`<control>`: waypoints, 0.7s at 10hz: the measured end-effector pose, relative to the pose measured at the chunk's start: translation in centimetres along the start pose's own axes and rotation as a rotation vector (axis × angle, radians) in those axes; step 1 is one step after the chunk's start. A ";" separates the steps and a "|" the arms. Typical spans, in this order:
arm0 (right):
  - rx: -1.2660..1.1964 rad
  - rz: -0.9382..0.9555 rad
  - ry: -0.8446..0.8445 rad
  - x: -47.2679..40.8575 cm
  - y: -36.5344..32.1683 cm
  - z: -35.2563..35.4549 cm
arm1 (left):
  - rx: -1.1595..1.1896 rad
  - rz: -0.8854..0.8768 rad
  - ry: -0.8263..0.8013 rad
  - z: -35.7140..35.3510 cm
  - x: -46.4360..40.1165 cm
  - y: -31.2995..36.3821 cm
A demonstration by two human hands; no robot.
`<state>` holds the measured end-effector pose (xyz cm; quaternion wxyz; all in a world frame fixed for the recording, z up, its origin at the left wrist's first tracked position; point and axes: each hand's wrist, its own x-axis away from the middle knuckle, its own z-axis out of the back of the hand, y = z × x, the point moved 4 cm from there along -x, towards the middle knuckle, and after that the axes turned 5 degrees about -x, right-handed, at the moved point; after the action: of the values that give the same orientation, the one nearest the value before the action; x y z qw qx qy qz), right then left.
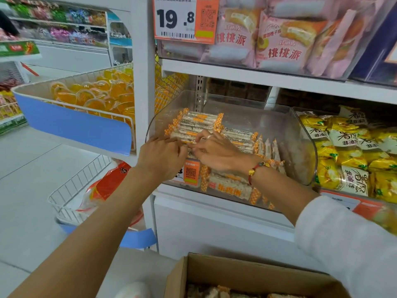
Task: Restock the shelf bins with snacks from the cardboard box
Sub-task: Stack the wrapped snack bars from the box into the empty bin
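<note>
A clear plastic shelf bin [305,147] holds long rice-bar snacks with orange checked ends [199,123], stacked in rows at its left side. My left hand [163,153] and my right hand [217,151] meet over the bin's front rim, fingers curled onto the front snack bars of the stack. The right wrist wears a red cord bracelet. At the bottom of the view the open cardboard box [253,276] shows more of the same snacks inside.
A bin of yellow snack packets [348,153] stands to the right. Pink cake packets [281,37] fill the shelf above, beside a 19.8 price tag [184,18]. To the left a wire basket of orange jelly cups [94,93] juts out, with another basket [86,190] below.
</note>
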<state>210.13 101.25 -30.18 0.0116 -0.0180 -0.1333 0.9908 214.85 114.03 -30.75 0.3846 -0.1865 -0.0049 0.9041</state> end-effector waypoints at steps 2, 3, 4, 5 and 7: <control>-0.110 -0.065 -0.104 0.6 -0.1 -0.7 | 0.073 0.206 -0.026 1.3 -1.1 0.9; -0.684 -0.223 0.155 0.2 2.3 1.2 | 0.252 0.179 -0.117 -0.1 -2.1 0.2; -1.030 -0.414 0.328 0.1 5.0 3.1 | 0.284 0.077 -0.124 -0.8 -2.7 0.3; -0.957 -0.503 0.343 -2.9 7.0 3.5 | 0.120 -0.027 -0.161 -1.9 -3.6 0.0; -0.484 -0.473 0.121 -24.8 34.5 -11.0 | 0.156 -0.070 0.090 -3.1 -3.2 0.0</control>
<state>234.69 70.16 -49.14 0.2445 -0.0478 -0.3639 0.8975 217.91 111.38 -32.56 0.4290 -0.1959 0.0764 0.8785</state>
